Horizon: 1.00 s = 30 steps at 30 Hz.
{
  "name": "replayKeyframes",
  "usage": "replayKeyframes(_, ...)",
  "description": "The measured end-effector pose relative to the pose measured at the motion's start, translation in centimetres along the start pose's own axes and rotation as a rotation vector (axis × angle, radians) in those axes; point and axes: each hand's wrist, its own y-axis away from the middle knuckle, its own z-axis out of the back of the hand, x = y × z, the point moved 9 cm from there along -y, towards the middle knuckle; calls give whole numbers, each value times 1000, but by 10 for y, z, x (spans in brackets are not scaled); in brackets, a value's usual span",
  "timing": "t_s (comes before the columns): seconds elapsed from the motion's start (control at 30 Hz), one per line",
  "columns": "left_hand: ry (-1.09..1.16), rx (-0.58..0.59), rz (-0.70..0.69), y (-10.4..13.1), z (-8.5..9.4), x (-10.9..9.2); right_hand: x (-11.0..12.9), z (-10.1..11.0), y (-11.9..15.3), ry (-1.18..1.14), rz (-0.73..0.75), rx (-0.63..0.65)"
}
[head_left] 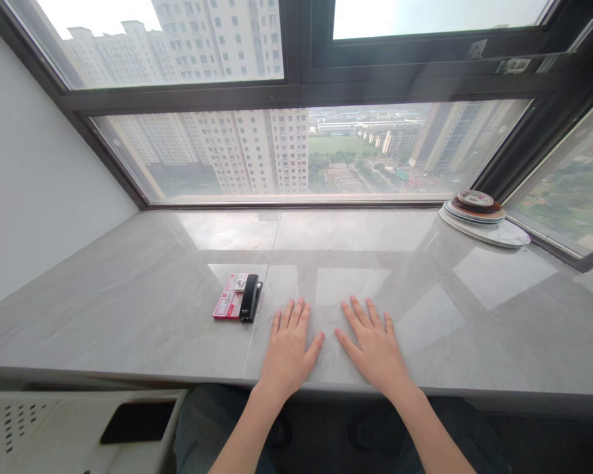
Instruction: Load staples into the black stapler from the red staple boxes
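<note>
My left hand (289,349) lies flat on the grey stone sill (143,309), fingers spread and holding nothing. Beside it, palm down on the same surface, my right hand (373,345) is also spread and holds nothing. The two hands are apart, thumbs pointing toward each other. To the left of my left hand sits a black stapler (249,298). It rests against or on a red and white printed packet (226,304); a small white and grey box (241,282) lies on that packet. Neither hand touches these things.
A stack of round plates or mats (489,220) sits in the far right corner by the window. Dark window frames (296,205) bound the sill at the back. Below its front edge, at the lower left, stands a white perforated plastic container (69,428).
</note>
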Motion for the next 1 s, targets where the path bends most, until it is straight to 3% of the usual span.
replayKeyframes(0.6, 55, -27, -10, 0, 3, 0, -4, 4, -1, -101, 3, -26)
replayKeyframes(0.77, 58, -26, -11, -1, 2, 2, 0, 15, -17, -230, -94, -33)
replayKeyframes(0.83, 64, -27, -27, 0, 1, 1, 25, 24, -29, -325, -103, -30)
replayKeyframes(1.0, 54, -83, -71, 5, -8, 2, 154, 36, -66, -620, 186, 41)
